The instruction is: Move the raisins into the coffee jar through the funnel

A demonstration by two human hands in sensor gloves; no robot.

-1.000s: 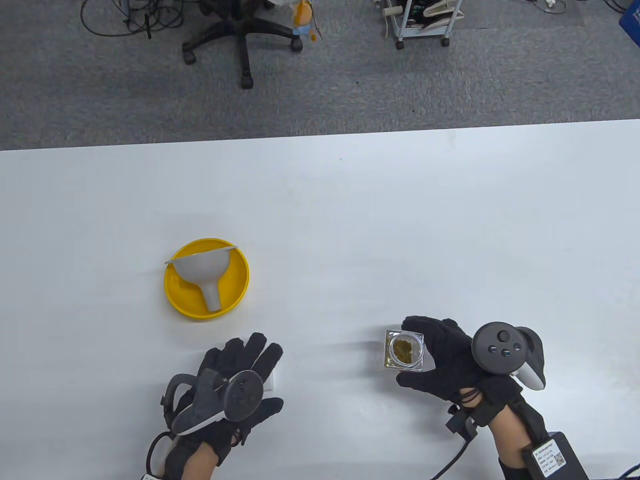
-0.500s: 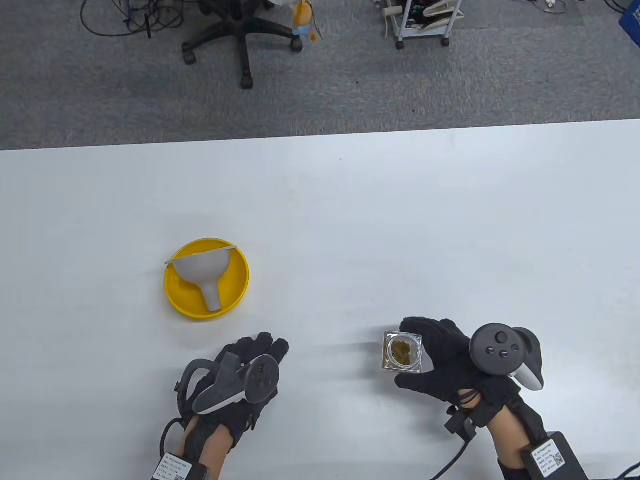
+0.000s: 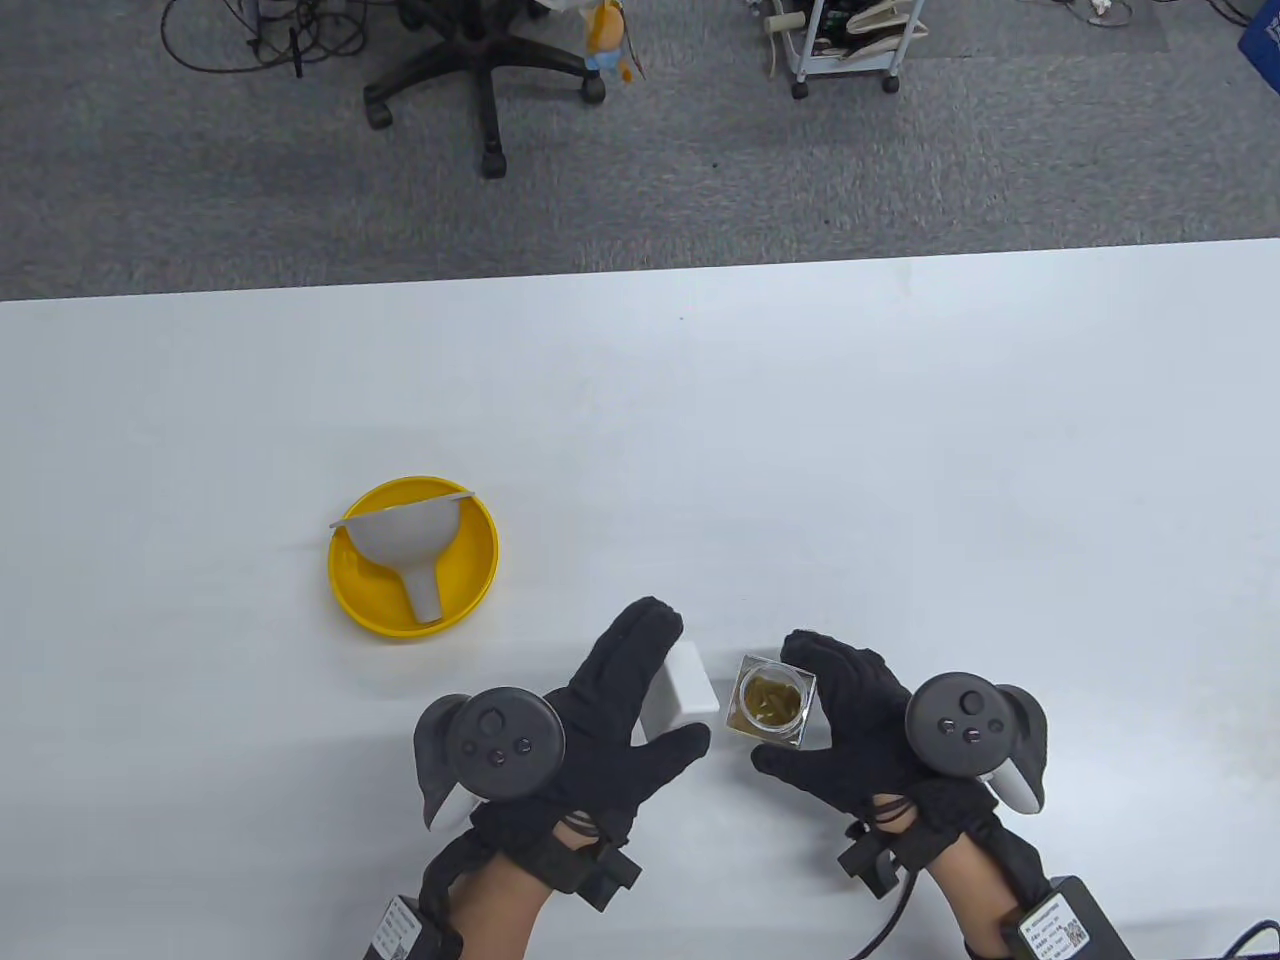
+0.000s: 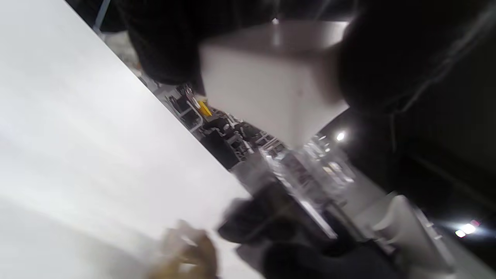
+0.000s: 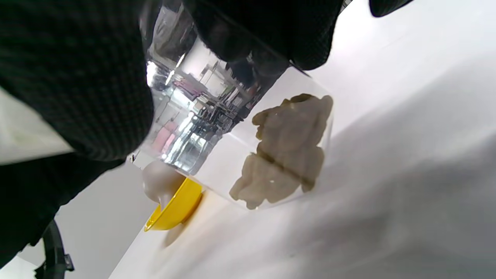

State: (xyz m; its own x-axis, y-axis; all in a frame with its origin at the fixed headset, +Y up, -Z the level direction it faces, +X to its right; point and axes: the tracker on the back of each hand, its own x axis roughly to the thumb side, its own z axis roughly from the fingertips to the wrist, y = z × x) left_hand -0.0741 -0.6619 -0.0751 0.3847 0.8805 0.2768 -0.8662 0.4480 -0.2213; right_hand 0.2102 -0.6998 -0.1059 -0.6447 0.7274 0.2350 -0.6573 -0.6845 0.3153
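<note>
My left hand (image 3: 600,730) has swung in from the near-left of the table and now sits right beside the jar, carrying a white block (image 3: 680,685) pinched between thumb and fingers; from its square shape I take it for the jar's lid. In the left wrist view the block (image 4: 271,77) sits clamped between dark glove tips, so that grip looks firm.

My right hand (image 3: 860,730) wraps the clear jar (image 3: 770,700) from the right side, fingers curled round its walls, and it has drifted a little left toward the other hand. The jar's mouth is open, with the raisins (image 3: 770,697) lumped at the bottom. The right wrist view shows the jar (image 5: 232,128) tilted, with the clump (image 5: 283,151) settled against one wall.

The funnel (image 3: 405,550) hasn't stirred: it lies on its side in the yellow bowl (image 3: 480,560), well apart from both hands.

My read: lid and jar coming together looks like a close-up or a hand-off. Nothing in view shows the funnel used yet, and I can't tell whether this jar is the source or the destination.
</note>
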